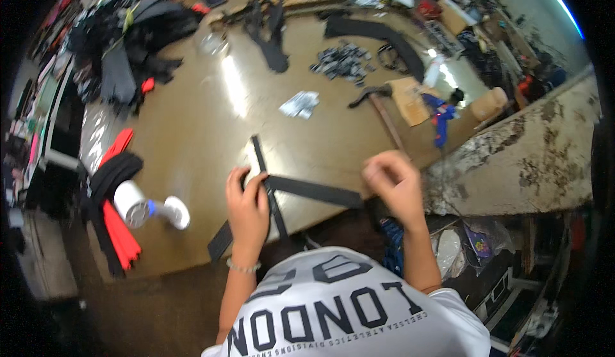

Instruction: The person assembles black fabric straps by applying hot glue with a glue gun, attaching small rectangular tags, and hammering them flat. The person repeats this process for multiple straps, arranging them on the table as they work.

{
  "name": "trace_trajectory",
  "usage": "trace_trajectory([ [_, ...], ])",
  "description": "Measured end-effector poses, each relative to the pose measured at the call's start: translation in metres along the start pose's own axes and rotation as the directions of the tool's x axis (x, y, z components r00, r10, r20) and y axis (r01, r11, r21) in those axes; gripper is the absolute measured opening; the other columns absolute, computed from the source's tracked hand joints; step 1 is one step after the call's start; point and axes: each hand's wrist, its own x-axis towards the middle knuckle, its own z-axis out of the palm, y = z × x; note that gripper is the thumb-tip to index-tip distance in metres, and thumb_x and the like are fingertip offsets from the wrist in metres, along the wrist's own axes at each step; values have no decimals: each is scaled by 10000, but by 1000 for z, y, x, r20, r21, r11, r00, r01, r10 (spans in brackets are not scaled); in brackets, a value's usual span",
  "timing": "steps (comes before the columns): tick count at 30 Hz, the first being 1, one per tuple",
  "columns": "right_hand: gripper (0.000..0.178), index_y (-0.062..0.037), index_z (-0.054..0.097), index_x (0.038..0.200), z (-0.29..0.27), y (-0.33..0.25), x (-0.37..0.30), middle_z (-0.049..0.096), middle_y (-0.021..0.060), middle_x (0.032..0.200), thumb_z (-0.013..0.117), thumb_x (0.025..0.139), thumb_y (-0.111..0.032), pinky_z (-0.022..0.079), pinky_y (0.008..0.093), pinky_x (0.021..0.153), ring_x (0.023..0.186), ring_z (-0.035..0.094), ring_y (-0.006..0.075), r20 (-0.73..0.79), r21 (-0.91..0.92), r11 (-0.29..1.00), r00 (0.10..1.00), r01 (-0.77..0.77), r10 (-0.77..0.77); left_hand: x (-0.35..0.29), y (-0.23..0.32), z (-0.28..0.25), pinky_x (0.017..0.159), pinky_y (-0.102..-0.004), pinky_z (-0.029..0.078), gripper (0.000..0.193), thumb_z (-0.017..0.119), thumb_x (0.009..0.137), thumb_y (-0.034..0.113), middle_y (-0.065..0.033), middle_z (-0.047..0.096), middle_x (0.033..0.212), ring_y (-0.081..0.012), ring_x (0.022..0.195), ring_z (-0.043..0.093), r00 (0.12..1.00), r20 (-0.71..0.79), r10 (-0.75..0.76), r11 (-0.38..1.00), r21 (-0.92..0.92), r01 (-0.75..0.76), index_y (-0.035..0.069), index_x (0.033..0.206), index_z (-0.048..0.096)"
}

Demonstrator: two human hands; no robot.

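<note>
My left hand rests at the table's near edge, its thumb and fingers closed on a black strip that runs to the right. A narrower black strip crosses under it by the fingertips and reaches toward the edge. Another black end shows to the left of my wrist. My right hand is raised by the right end of the strip, with its fingers curled and thumb and forefinger close together. Whatever it may hold is too small and blurred to make out.
On the brown table lie a hammer, a blue glue gun, small grey pieces and a pale packet. A small white fan stands left beside red strips. Black strips are heaped far left.
</note>
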Motion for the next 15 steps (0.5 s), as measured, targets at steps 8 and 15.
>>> trace_trajectory([
  [8, 575, -30, 469, 1326, -129, 115, 80, 588, 167, 1191, 750, 893, -282, 475, 391, 942, 1076, 607, 270, -613, -264, 962, 783, -74, -108, 3, 7, -3, 1089, -497, 355, 438, 594, 842, -10, -184, 483, 1334, -404, 1289, 423, 996, 86, 37, 986, 157, -50, 113, 1260, 634],
  [15, 503, -51, 484, 1330, -119, 107, 103, 684, 122, 883, 698, 925, -260, 544, 327, 545, 594, 657, 183, -553, -275, 935, 832, -226, 38, 1, 2, -3, 1081, -517, 357, 397, 591, 849, 6, -197, 480, 1331, -417, 1290, 409, 1000, 15, -11, 987, 159, 8, 85, 1235, 641],
])
